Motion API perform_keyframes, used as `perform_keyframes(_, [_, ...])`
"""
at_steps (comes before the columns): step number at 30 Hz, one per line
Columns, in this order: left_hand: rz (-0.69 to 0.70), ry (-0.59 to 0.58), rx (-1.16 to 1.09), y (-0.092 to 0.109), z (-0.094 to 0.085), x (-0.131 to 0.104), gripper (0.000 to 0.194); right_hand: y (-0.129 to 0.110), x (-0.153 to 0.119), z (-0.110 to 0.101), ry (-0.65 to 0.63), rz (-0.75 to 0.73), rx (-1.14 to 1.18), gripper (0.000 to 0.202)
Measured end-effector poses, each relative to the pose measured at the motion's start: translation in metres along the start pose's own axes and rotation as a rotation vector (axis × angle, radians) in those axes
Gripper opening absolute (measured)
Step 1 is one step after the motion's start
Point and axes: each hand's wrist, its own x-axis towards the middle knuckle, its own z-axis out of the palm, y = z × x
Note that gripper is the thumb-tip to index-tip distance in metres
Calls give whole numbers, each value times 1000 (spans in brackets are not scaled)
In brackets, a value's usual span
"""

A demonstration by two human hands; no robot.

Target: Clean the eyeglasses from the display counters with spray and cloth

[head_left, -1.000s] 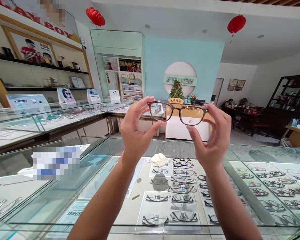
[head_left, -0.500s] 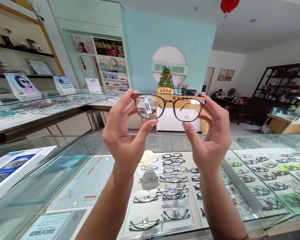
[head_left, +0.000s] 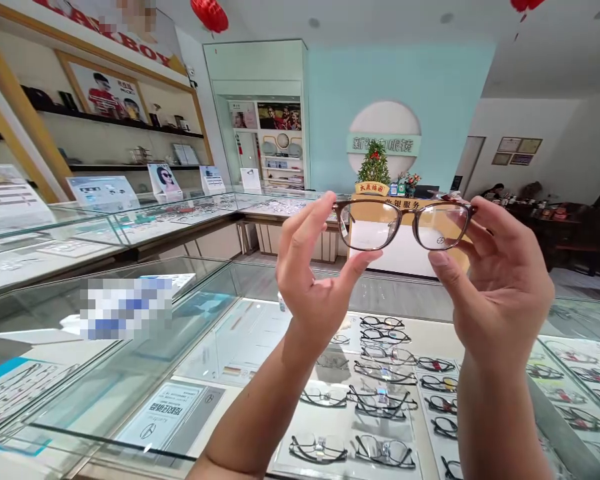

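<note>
Two bare hands hold up one pair of eyeglasses [head_left: 409, 212], approx. level, lenses upright, above the near glass display case [head_left: 235, 264]. L hand [head_left: 313, 277]: fingers at the left outer corner, thumb by the lower rim, so a narrow hold w/ the palm open. R hand [head_left: 500, 287] mirrors it on the right, thumb under the lens w/ the small printed mark [head_left: 441, 241]. Temples are mostly hidden; can't tell exactly how they lie.

Handling, my est.: v. light, thin frame, prob. plastic; rims fairly stiff, but hinges & bridge could twist if the hands pull unevenly. Lenses look clear & smooth, so they'd smudge or scratch easily, & a polished rim may slip a bit w/ damp fingertips. Best grip pts: outer corners near the hinges, both sides at once, or the bridge w/ a light pinch; keep pads off the lens faces. Thumbs sit close to the lower rims, so a smudge is poss. there.

Below, btwn the forearms, rows of spectacle frames [head_left: 383, 403] lie in the case; more at far right. White box w/ blue print [head_left: 180, 283] on the left; far off, a potted plant [head_left: 373, 163] by the service counter [head_left: 400, 262].
</note>
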Motion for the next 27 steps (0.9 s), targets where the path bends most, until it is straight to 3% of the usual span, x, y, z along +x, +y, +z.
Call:
perform_keyframes(7, [-42, 36, -25, -1, -5, 4, 80, 6, -1, 7, -43, 38, 59, 57])
perform_keyframes(12, [-130, -134, -204, -13, -2, 4, 70, -1, -5, 7, 32, 21, -103, 60])
perform_keyframes(15, [-257, -188, -394, -21, 0, 5, 62, -7, -6, 4, 21, 6, -183, 65])
perform_keyframes(21, [-583, -148, -586, -16, -5, 11, 58, -8, -5, 10, 102, 78, -170, 55])
perform_keyframes(27, [-602, -94, -536, -6, -9, 12, 60, -6, -5, 13, 90, 150, -67, 53])
